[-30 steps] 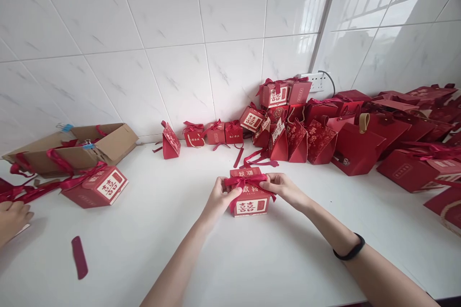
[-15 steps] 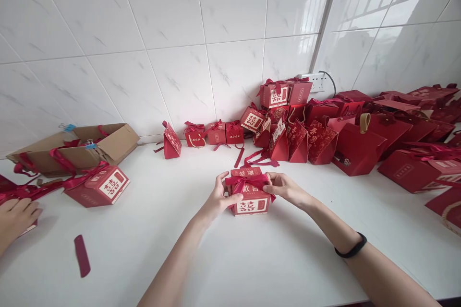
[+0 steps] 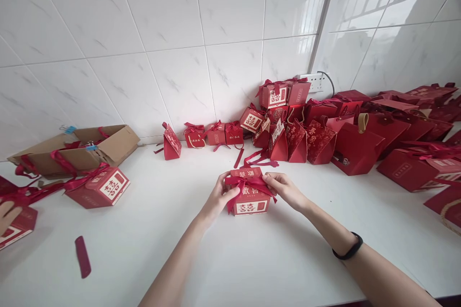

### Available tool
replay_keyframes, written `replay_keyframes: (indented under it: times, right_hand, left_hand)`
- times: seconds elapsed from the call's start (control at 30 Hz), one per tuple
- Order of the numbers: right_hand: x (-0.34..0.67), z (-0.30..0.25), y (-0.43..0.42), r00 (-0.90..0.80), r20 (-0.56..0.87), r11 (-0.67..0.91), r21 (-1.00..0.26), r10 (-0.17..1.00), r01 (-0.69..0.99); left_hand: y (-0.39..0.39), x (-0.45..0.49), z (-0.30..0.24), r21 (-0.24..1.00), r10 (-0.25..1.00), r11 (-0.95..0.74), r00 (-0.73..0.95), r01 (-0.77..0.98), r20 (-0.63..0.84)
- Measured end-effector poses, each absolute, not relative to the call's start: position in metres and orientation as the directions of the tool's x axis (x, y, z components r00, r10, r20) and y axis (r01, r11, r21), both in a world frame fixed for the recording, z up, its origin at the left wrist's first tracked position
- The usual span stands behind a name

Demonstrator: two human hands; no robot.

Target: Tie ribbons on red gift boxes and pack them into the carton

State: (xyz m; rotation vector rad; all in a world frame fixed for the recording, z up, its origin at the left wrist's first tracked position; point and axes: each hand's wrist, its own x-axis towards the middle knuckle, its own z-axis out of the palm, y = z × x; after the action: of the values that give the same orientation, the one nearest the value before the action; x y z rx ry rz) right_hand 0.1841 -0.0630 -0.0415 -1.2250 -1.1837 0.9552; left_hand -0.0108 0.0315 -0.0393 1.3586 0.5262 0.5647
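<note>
A small red gift box (image 3: 251, 206) with white-panelled lettering stands on the white table in front of me. Around its top runs a dark red ribbon (image 3: 248, 182), tied in a bow at the front. My left hand (image 3: 219, 197) is at the box's left side, thumb and fingers closed on the ribbon's left part. At the upper right corner, my right hand (image 3: 284, 190) pinches the ribbon's right part between thumb and fingers. Some fingertips are hidden behind the box and ribbon.
Many red gift boxes (image 3: 322, 141) crowd the back right by the tiled wall. To the left are a cardboard box (image 3: 118, 146) holding ribbons, another red gift box (image 3: 95, 192) and a loose dark red strip (image 3: 82, 256). A co-worker's hand (image 3: 7, 216) touches a box at the left edge.
My left thumb has moved up from the box front onto the ribbon, and a ribbon tail now shows at the left. The co-worker's hand has shifted left, uncovering more of their box.
</note>
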Motion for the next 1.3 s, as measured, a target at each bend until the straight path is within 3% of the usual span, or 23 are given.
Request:
replay_keyframes:
  times: [0.23, 0.33, 0.47, 0.63, 0.83, 1.3]
  right_hand:
    - [0.181, -0.039, -0.066, 0.254, 0.174, 0.163, -0.984, 0.951, 0.066]
    - [0.182, -0.039, -0.066, 0.246, 0.177, 0.164, -0.984, 0.953, 0.075]
    - [0.179, -0.037, -0.066, 0.226, 0.169, 0.155, -0.985, 0.959, 0.077]
    - [0.175, -0.036, -0.066, 0.213, 0.134, 0.125, -0.991, 0.968, 0.051]
    - [0.177, -0.042, -0.063, 0.237, 0.067, 0.084, -0.994, 0.969, -0.063]
    - [0.172, -0.052, -0.057, 0.248, -0.056, 0.028, -0.946, 0.967, -0.323]
  left_hand:
    - [0.024, -0.013, -0.036, 0.997, 0.634, -0.050, 0.770, -0.053, 0.072]
    - [0.023, -0.012, -0.038, 0.992, 0.692, -0.108, 0.712, -0.061, 0.119]
    - [0.022, -0.007, -0.042, 0.991, 0.746, -0.037, 0.657, -0.125, 0.111]
    - [0.023, -0.002, -0.041, 0.991, 0.836, -0.135, 0.535, -0.013, 0.121]
    - [0.023, -0.002, -0.038, 0.996, 0.825, -0.068, 0.559, -0.052, 0.085]
    - [0.029, -0.001, -0.050, 0.991, 0.833, -0.131, 0.542, -0.009, 0.115]
